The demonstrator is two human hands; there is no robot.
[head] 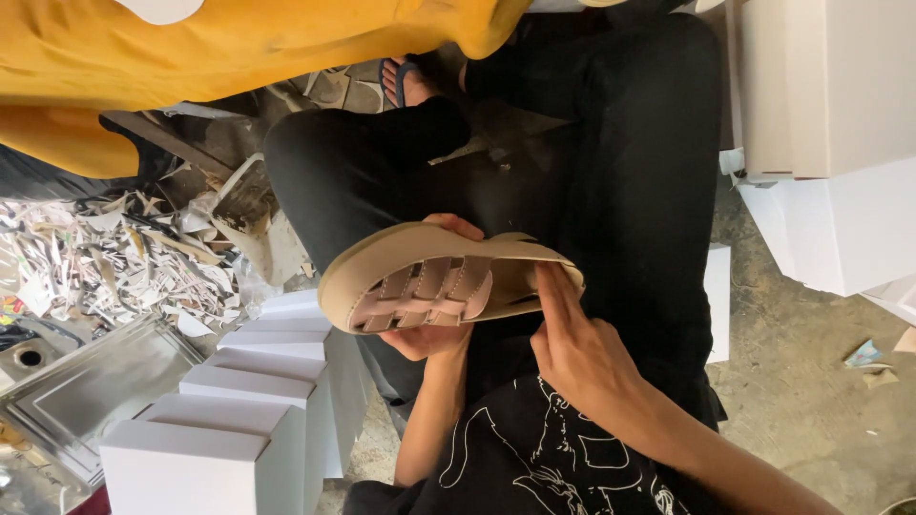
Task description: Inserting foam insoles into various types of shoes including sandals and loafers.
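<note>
A beige sandal [434,277] with a thick tan sole and several pinkish straps is held tilted over my lap. My left hand [429,336] grips it from underneath, with fingertips showing above the sole's far edge. My right hand [572,348] rests extended fingers on the heel end of the insole, fingers apart and not closed around it. Below the hands I see my black trousers [620,172] and a black shirt with white line drawing [534,458].
A row of white cardboard boxes [239,410] stands at lower left, with more white boxes [830,143] at upper right. Paper scraps [105,262] and a metal tray [86,391] lie left. Another person in yellow clothing [191,48], foot in a blue flip-flop [405,81], sits opposite.
</note>
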